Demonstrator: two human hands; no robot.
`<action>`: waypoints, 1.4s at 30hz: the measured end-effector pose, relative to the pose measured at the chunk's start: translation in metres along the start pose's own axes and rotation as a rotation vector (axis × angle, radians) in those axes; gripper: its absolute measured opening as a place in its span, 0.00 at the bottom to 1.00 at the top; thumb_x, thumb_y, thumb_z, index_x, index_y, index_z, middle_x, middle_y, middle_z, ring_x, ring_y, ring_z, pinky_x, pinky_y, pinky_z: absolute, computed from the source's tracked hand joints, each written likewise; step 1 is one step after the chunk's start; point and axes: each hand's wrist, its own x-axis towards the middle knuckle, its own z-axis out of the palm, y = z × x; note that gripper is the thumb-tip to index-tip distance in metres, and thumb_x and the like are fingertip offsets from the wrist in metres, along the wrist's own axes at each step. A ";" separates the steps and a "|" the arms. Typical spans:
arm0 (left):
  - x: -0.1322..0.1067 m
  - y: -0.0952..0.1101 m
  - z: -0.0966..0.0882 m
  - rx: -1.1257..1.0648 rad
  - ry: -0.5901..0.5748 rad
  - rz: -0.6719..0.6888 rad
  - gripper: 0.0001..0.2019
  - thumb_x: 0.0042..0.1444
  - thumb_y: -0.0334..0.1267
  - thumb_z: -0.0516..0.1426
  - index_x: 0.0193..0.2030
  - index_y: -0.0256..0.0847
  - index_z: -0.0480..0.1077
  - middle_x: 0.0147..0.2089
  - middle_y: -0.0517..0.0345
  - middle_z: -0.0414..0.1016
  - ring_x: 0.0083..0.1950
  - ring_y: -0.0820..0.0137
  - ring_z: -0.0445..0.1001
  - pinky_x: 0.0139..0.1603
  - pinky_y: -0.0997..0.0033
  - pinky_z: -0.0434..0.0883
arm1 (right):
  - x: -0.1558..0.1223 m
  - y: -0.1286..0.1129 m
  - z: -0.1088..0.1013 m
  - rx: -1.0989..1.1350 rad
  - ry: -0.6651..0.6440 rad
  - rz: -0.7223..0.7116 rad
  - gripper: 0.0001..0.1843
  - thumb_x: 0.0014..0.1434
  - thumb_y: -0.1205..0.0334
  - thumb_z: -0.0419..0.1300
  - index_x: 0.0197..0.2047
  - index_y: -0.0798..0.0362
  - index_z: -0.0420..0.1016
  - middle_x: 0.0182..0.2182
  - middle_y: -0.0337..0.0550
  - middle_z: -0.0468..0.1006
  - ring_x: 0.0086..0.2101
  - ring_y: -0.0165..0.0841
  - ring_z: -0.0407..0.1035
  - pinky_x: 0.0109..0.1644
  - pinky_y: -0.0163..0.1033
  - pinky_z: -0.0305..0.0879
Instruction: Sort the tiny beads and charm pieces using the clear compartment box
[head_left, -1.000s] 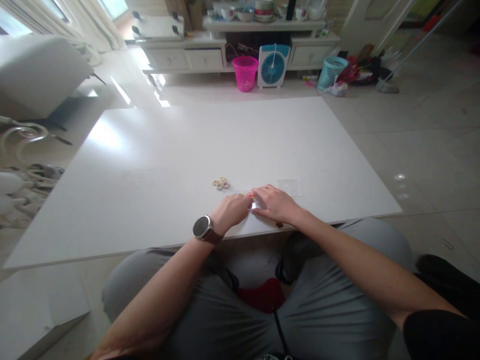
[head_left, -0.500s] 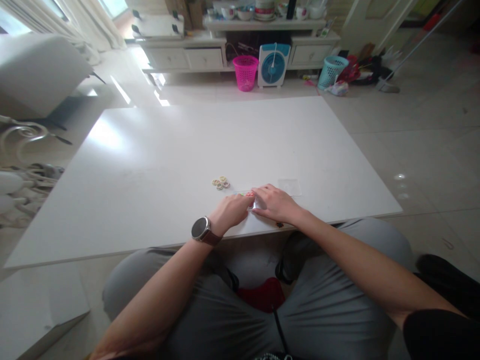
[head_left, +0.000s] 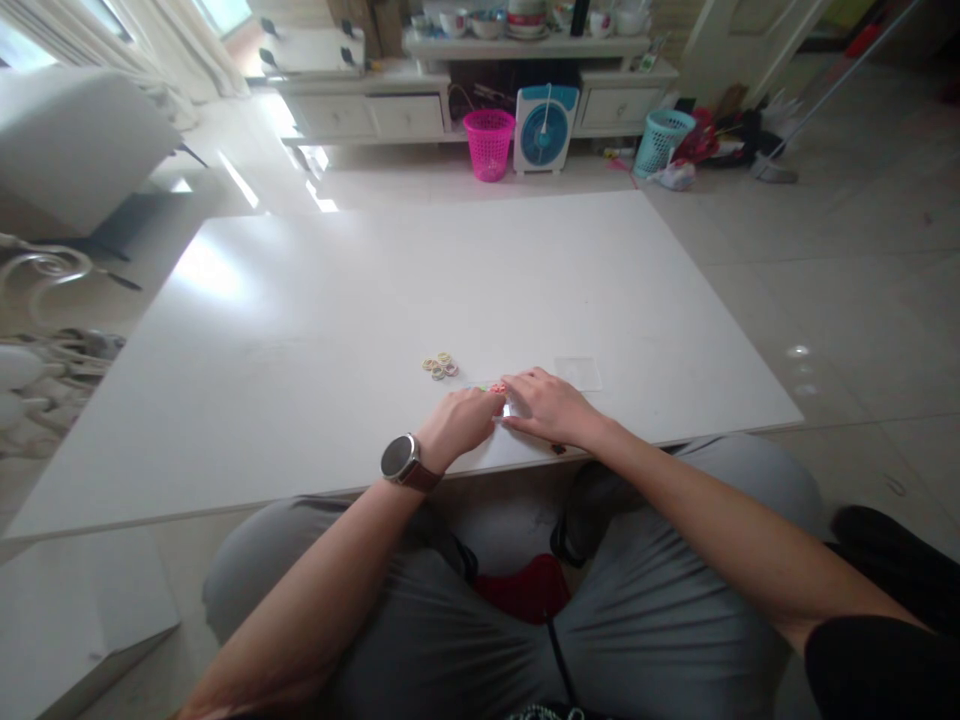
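Observation:
Both hands rest together near the front edge of a low white table (head_left: pixel 300 320). My left hand (head_left: pixel 459 422), with a watch on its wrist, has its fingers curled and pinched at a small clear packet holding colourful little rings (head_left: pixel 496 388). My right hand (head_left: pixel 551 408) lies against it, fingers bent down on the same packet. What exactly each finger grips is too small to make out. A small pile of pale rings (head_left: pixel 440 366) lies just beyond the left hand. A clear flat bag (head_left: pixel 578 373) lies beyond the right hand.
A pink basket (head_left: pixel 488 145), a blue-and-white fan (head_left: pixel 544 130) and a teal basket (head_left: pixel 663 143) stand on the floor before a white cabinet (head_left: pixel 375 112). A white chair (head_left: pixel 82 140) is at far left. My grey-trousered knees sit under the table's front edge.
The hands stay pressed together on the packet; only the view shifts very slightly.

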 end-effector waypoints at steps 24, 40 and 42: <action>0.004 -0.005 -0.005 -0.207 -0.158 0.022 0.08 0.64 0.37 0.51 0.43 0.40 0.71 0.20 0.63 0.73 0.16 0.73 0.69 0.23 0.75 0.64 | -0.001 0.003 0.003 -0.013 0.004 -0.018 0.32 0.64 0.49 0.63 0.66 0.57 0.67 0.59 0.56 0.75 0.59 0.48 0.65 0.62 0.51 0.66; 0.005 -0.022 -0.023 -0.386 -0.178 -0.023 0.11 0.64 0.41 0.51 0.40 0.39 0.71 0.22 0.60 0.75 0.18 0.74 0.71 0.23 0.76 0.63 | -0.002 0.002 0.002 -0.026 -0.018 0.014 0.33 0.64 0.50 0.63 0.67 0.57 0.66 0.60 0.56 0.74 0.60 0.47 0.65 0.62 0.50 0.65; 0.002 -0.036 -0.030 -0.379 -0.128 -0.094 0.11 0.64 0.42 0.51 0.41 0.39 0.71 0.23 0.60 0.76 0.17 0.74 0.70 0.22 0.76 0.63 | -0.002 0.002 0.001 -0.037 -0.020 0.018 0.34 0.64 0.49 0.63 0.67 0.57 0.66 0.61 0.56 0.74 0.59 0.48 0.65 0.61 0.50 0.66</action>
